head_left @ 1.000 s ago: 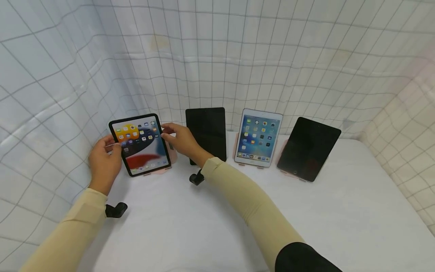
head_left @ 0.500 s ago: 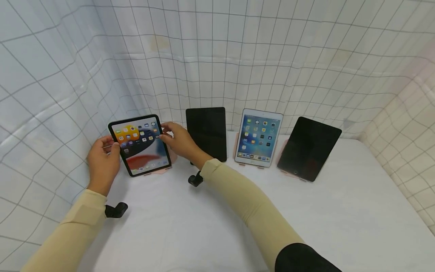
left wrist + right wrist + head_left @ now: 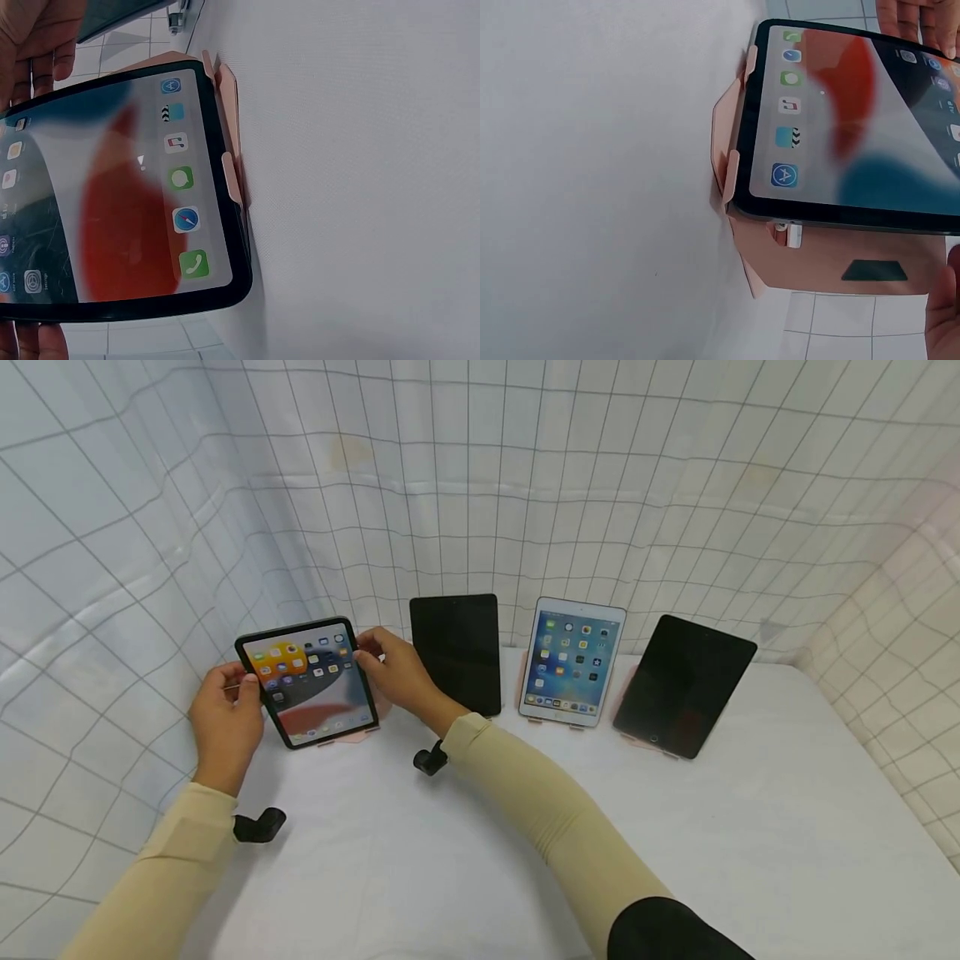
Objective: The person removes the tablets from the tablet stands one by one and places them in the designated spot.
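A black-rimmed tablet (image 3: 318, 681) with its home screen lit leans on a pink folding stand (image 3: 817, 259) at the left of the table. Its lower edge sits behind the stand's two small lips. My left hand (image 3: 227, 727) pinches the tablet's left edge, thumb at the front and fingers behind. On the upper right edge, my right hand (image 3: 401, 672) pinches with thumb and fingertips. From the right wrist view, a gap shows between the tablet's back and the stand's plate, with a small hinge near the base.
To the right stand a dark tablet (image 3: 455, 652), a white tablet (image 3: 572, 664) with its screen lit, and another dark tablet (image 3: 684, 689). A grid-patterned curtain (image 3: 480, 477) runs behind them. White cloth (image 3: 420, 852) covers the table.
The lit tablet's upper edge has tipped a little toward me while its lower edge stays in the stand. Both hands keep their grip and shift slightly with it.
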`<state>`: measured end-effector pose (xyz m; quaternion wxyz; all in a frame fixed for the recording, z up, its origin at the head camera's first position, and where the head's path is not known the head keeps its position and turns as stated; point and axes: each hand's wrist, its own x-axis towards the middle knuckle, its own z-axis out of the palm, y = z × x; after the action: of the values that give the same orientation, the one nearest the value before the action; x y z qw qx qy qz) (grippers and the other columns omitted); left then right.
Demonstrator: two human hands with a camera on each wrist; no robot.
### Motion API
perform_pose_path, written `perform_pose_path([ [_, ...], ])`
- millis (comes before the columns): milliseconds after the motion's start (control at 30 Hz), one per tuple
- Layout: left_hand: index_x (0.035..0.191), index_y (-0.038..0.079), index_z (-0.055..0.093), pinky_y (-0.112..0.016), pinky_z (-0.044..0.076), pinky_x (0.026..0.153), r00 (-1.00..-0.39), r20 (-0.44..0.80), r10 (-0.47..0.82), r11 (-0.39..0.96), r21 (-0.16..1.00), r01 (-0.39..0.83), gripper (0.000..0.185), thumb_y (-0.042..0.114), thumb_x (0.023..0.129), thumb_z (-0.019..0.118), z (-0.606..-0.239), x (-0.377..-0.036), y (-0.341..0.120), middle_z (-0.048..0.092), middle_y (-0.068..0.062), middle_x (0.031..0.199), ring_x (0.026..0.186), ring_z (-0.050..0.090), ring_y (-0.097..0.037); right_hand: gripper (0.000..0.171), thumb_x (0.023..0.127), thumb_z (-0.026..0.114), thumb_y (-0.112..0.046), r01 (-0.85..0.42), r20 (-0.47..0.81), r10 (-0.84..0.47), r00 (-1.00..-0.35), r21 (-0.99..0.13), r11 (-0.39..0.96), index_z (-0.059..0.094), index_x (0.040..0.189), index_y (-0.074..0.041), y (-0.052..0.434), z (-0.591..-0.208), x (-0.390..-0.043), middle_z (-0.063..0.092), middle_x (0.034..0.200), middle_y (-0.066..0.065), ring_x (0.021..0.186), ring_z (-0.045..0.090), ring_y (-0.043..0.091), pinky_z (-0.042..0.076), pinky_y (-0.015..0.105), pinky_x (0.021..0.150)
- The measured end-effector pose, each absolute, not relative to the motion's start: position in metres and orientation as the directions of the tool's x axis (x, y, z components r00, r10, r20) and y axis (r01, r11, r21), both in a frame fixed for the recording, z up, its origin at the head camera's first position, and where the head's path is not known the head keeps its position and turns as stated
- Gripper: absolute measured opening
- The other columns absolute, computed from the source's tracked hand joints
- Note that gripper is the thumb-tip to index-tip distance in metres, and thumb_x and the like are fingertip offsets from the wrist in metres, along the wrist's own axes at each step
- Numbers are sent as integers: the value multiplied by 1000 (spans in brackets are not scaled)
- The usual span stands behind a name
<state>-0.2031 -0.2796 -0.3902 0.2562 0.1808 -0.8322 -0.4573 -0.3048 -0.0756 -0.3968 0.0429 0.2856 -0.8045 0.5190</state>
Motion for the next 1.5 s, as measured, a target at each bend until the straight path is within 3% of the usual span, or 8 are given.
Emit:
perform_pose_path([
  [233,132,-1,54,-13,43,73,-796,270,-541,499,866,-45,37,24,105,47,-393,-200,-281,57,-13,122,98,52,-11,12,101,59,-17,-476,356,-401,-844,-843,251,62,110,-10,-75,-396,-301,65,102,-2,93,57,7,47,17,79],
  [533,126,-3,57,-12,44,71,-797,301,-523,502,865,-3,33,21,104,51,-384,-192,-276,58,-5,111,99,54,-10,9,101,59,-15,-395,305,-394,-867,-903,169,60,108,-9,-71,-393,-297,63,99,1,79,60,12,54,22,66],
  [700,127,-1,58,-13,46,75,-807,291,-514,509,861,-14,35,24,104,51,-377,-184,-274,59,-4,112,102,57,-11,9,102,58,-16,-357,275,-390,-879,-922,153,60,108,-9,-70,-391,-294,63,100,1,81,62,12,55,22,68],
  [1000,125,-4,58,-8,48,74,-811,289,-508,494,870,1,34,22,103,54,-370,-174,-274,57,4,102,88,59,-1,8,102,58,-15,-388,310,-384,-870,-910,144,60,106,-9,-65,-388,-282,63,98,0,82,60,11,54,21,70],
  [1167,125,-4,57,-7,48,73,-829,265,-492,491,871,-13,35,23,103,54,-366,-169,-275,59,1,104,84,59,1,7,101,59,-16,-394,315,-383,-868,-907,147,60,104,-9,-62,-388,-272,63,97,-1,82,63,9,54,20,74],
  [1333,129,-2,56,-8,49,73,-854,212,-475,490,870,-56,39,27,103,53,-363,-160,-279,59,-1,107,82,60,2,7,101,59,-15,-398,325,-392,-861,-909,120,60,102,-8,-59,-386,-263,67,107,3,82,64,9,55,21,74],
  [1500,130,-3,56,-8,48,70,-877,188,-443,486,872,-58,40,26,103,54,-363,-154,-277,60,-1,106,77,60,3,5,101,59,-13,-389,322,-393,-861,-915,103,59,99,-9,-50,-387,-253,66,99,2,82,65,12,57,25,74],
])
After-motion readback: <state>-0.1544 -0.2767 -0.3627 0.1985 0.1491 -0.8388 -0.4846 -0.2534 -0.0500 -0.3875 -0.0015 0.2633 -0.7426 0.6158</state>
